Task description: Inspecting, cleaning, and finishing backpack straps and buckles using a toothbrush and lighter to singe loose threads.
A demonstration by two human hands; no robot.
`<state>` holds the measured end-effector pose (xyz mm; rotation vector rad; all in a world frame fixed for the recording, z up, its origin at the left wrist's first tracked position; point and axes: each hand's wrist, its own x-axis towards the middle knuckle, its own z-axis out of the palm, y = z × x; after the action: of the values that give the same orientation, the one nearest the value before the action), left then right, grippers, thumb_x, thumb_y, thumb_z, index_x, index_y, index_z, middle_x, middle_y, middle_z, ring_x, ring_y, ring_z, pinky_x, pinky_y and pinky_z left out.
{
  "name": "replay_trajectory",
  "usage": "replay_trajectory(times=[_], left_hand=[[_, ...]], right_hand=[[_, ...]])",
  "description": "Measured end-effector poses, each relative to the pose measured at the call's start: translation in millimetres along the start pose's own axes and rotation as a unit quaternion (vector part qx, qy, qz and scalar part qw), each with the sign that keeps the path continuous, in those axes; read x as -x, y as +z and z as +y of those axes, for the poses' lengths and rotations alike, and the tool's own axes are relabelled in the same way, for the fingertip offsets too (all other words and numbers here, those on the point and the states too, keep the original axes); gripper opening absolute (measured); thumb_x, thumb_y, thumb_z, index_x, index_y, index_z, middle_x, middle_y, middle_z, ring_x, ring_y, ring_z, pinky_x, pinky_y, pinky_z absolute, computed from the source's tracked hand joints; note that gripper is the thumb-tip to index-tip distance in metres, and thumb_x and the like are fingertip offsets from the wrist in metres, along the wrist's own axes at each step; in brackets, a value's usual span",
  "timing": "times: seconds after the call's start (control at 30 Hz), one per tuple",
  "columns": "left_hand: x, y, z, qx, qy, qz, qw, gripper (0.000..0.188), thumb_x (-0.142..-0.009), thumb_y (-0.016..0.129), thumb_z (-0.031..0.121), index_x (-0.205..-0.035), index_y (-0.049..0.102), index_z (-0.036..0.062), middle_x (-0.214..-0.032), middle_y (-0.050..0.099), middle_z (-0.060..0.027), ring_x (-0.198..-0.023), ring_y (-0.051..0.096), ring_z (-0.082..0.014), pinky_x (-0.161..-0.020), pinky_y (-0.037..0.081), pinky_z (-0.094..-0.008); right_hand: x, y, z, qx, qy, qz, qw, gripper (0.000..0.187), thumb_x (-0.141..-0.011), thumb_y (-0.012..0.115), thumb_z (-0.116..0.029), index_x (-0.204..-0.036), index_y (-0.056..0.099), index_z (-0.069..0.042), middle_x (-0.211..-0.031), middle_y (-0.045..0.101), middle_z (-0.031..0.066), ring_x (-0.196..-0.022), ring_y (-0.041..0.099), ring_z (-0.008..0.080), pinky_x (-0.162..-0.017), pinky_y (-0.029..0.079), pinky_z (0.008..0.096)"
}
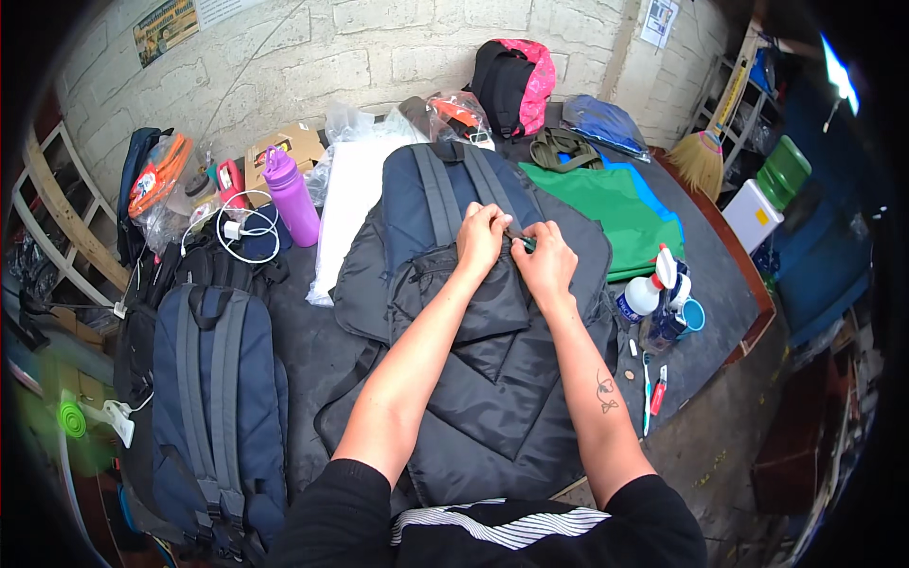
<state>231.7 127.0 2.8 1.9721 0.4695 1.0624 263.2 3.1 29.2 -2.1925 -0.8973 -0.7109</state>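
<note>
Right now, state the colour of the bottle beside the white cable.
The bottle is purple, clearest in the head view.

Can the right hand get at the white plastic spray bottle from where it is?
Probably yes: the right hand has no upright thing between it and the white plastic spray bottle, though it seems busy with a small dark-green object.

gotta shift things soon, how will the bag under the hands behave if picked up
Likely floppy: the bag lies spread out, its cloth creased. Probably light for its size, as it looks flat and unfilled. The grey straps may dangle.
</note>
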Motion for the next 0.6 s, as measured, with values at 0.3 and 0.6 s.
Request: replay_trajectory(times=[0.3, 0.6], left_hand=[[4.0, -4.3, 5.7, -0.028, 0.026, 0.019, 0.999, 0.018, -0.084, 0.062, 0.021, -0.08, 0.057, 0.0048, -0.085, 0.052, -0.0115, -0.075, 0.056, -0.0327, -0.066, 0.045, -0.0414], [6.3, -3.3, 12.8, -0.015, 0.004, 0.014, 1.0, 0.019, -0.086, 0.061, 0.02, -0.081, 0.057, 0.0016, -0.077, 0.049, -0.0117, -0.07, 0.052, -0.027, -0.065, 0.042, -0.0367]], right_hand=[[-12.8, -16.1, 1.5, -0.031, 0.052, -0.08, 0.995, 0.02, -0.073, 0.071, -0.025, -0.08, 0.066, -0.007, -0.084, 0.064, 0.008, -0.076, 0.065, 0.0305, -0.066, 0.05, 0.0404], [-35.0, -33.9, 13.6, -0.134, 0.144, -0.21, 0.958, 0.024, -0.069, 0.071, -0.028, -0.077, 0.068, -0.006, -0.074, 0.068, 0.0084, -0.076, 0.066, 0.0252, -0.069, 0.05, 0.0364]])
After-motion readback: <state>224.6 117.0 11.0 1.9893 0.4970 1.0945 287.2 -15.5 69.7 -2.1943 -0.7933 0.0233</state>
